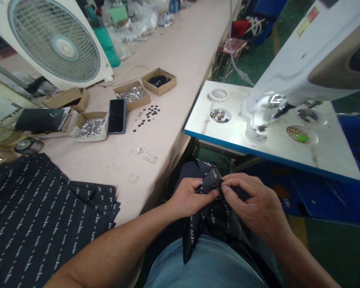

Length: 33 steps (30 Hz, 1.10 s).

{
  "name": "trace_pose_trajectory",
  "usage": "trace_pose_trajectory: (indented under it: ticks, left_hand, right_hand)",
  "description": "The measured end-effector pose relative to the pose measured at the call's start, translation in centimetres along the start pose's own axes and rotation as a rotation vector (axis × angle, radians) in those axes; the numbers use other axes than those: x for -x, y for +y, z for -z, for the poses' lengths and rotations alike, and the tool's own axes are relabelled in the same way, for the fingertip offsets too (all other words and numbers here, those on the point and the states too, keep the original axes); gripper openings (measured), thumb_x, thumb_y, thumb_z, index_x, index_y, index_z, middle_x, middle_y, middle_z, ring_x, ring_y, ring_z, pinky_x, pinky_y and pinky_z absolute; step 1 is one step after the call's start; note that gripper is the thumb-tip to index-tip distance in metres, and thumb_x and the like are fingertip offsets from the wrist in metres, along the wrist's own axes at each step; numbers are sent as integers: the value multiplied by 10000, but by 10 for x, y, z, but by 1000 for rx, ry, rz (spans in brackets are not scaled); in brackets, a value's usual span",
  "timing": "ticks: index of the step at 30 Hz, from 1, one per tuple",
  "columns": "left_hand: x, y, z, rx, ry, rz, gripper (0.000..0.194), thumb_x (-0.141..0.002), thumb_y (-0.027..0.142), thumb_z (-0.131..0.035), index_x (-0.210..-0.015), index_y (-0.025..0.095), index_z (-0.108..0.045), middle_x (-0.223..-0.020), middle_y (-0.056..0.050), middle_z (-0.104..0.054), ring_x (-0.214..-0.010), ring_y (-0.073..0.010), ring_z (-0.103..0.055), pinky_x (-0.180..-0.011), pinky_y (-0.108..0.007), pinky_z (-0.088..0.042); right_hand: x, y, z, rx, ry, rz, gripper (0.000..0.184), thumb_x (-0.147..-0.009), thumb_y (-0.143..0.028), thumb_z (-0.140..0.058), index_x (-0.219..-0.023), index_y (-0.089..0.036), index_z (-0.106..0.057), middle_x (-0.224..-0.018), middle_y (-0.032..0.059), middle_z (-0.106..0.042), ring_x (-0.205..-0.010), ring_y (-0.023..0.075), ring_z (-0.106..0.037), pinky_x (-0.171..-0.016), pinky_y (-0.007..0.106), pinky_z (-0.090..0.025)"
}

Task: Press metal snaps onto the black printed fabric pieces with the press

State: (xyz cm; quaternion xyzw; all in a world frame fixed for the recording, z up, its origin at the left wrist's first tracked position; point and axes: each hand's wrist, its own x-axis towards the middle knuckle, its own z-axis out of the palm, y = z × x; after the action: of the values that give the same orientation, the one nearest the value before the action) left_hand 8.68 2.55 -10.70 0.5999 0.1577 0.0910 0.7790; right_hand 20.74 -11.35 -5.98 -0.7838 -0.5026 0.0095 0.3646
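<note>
A dark printed fabric piece [213, 212] with white lettering hangs over my lap, bunched between both hands. My left hand [190, 199] grips it from the left, the thumb lying along the folded cloth. From the right, my right hand [252, 204] pinches the same fold with thumb and forefinger close together. Whether a small part sits between those fingertips is hidden. Both hands are close together, just in front of the machine table's near edge. More fabric with the same print [48, 216] lies stacked on the bench at the left.
A white snap-press-like machine [288, 72] stands on a white table [228, 132] with blue edging. On the bench [174, 80] are boxes of metal fasteners [91, 127], a box of black parts [159, 81], loose snap parts [142, 150], a phone [117, 116] and a fan [57, 44].
</note>
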Motion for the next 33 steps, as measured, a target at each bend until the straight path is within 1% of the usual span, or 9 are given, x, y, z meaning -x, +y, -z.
trace_pose_trajectory:
  ticks: [8,11,14,16,18,23,28,31,33]
  left_hand:
    - [4,-3,-3,-80,-10,-79,377,-805,439,-731,-667,106,-624,-641,27,-467,-612,-73,-400,-576,-210,-317]
    - [7,2,-3,21,-17,60,392,-748,470,-796,-728,97,-680,-636,25,-535,-586,-70,-449,-585,-203,-359]
    - [8,7,-4,202,9,246,449,-651,482,-877,-826,97,-728,-731,-26,-670,-625,-110,-582,-665,-238,-477]
    - [9,10,-6,297,37,328,475,-604,456,-911,-868,101,-738,-804,-62,-718,-664,-142,-644,-709,-267,-525]
    - [10,14,-9,346,53,359,487,-580,423,-925,-894,102,-738,-828,-76,-733,-675,-151,-666,-713,-266,-538]
    - [17,36,-14,278,76,365,478,-556,411,-929,-862,105,-726,-772,-58,-721,-635,-137,-644,-663,-245,-517]
    - [32,65,-12,19,53,291,406,-611,418,-881,-844,124,-727,-758,-22,-699,-648,-120,-599,-668,-245,-477]
    - [47,87,-13,-303,62,183,303,-690,394,-810,-837,143,-725,-724,21,-657,-663,-104,-546,-678,-241,-441]
    - [56,103,-13,-535,96,168,261,-689,369,-818,-799,160,-706,-691,48,-626,-684,-111,-540,-687,-244,-428]
  right_hand:
    - [5,7,-7,65,1,-124,144,-876,-273,-574,-786,-246,-682,-880,14,-749,-839,246,-690,-835,403,-489]
    - [8,17,-4,-82,46,-289,177,-908,-363,-582,-897,-246,-714,-930,30,-754,-873,253,-702,-854,402,-525]
    - [9,28,1,-248,39,-389,392,-914,-476,-611,-1217,-239,-682,-1175,73,-734,-1035,278,-697,-973,436,-529]
    - [8,33,5,-297,-40,-340,524,-916,-524,-605,-1359,-243,-618,-1371,89,-651,-1221,302,-624,-1101,476,-456]
    - [5,34,9,-340,-164,-261,537,-926,-554,-588,-1365,-249,-633,-1434,86,-612,-1303,318,-567,-1166,502,-386]
    - [-8,28,20,-628,-489,-275,489,-939,-593,-596,-1238,-232,-738,-1205,82,-744,-1101,316,-683,-1049,447,-500]
    - [-10,19,19,-940,-720,-417,548,-866,-640,-689,-1166,-187,-761,-972,84,-782,-913,305,-724,-863,404,-574]
    - [-8,12,16,-1058,-869,-444,545,-802,-650,-725,-1090,-192,-793,-959,103,-786,-939,349,-730,-919,460,-564]
    - [-15,6,9,-1001,-873,-457,488,-735,-659,-744,-974,-240,-823,-915,95,-791,-957,385,-733,-933,484,-567]
